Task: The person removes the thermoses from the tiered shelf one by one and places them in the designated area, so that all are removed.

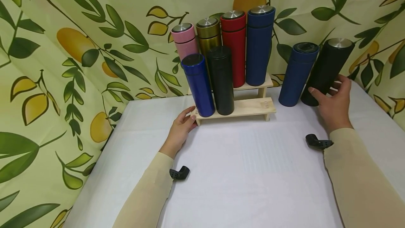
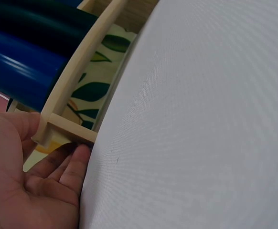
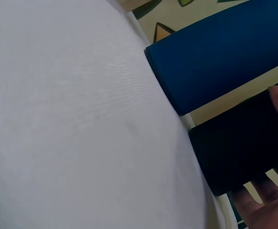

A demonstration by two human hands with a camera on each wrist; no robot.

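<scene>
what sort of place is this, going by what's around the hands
Probably a staged tabletop set-up indoors, perhaps for display or filming: a white-covered table, a leaf-and-fruit-print backdrop close behind it, and a two-tier wooden stand holding bottles.

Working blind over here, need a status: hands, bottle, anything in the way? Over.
Left hand gripping left end of low pale wooden shelf. Right hand gripping silver-topped black cylindrical bottle. Dark blue cylindrical bottle standing between it and shelf.
</scene>
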